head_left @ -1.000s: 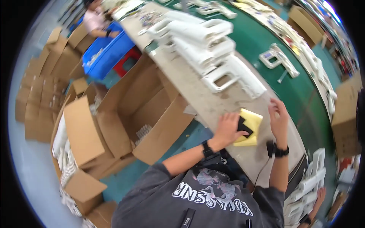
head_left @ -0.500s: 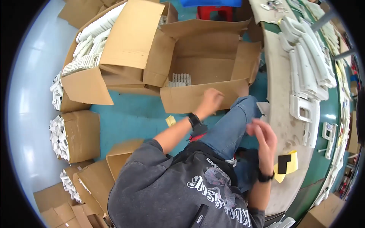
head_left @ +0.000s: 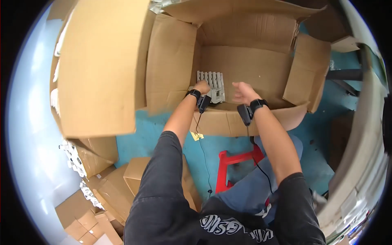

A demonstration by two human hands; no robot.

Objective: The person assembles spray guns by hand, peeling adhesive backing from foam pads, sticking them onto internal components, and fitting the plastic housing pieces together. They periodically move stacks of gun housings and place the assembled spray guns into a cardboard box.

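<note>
Teal flooring (head_left: 155, 134) underlies a large open cardboard carton (head_left: 245, 65), its flaps folded outward so I have clear reach inside. On the carton floor, near the front wall, lies a pale grey ribbed tray of small parts (head_left: 212, 85). My left hand (head_left: 202, 87) rests on its near left corner, fingers curled over the edge; whether they actually pinch it I cannot tell. My right hand (head_left: 243, 92) hovers just beside the tray, loosely curled and holding nothing. Both wrists carry black bands with corded units. Below, a red stool (head_left: 228, 163); to the left, further stacked cartons (head_left: 98, 192).
</note>
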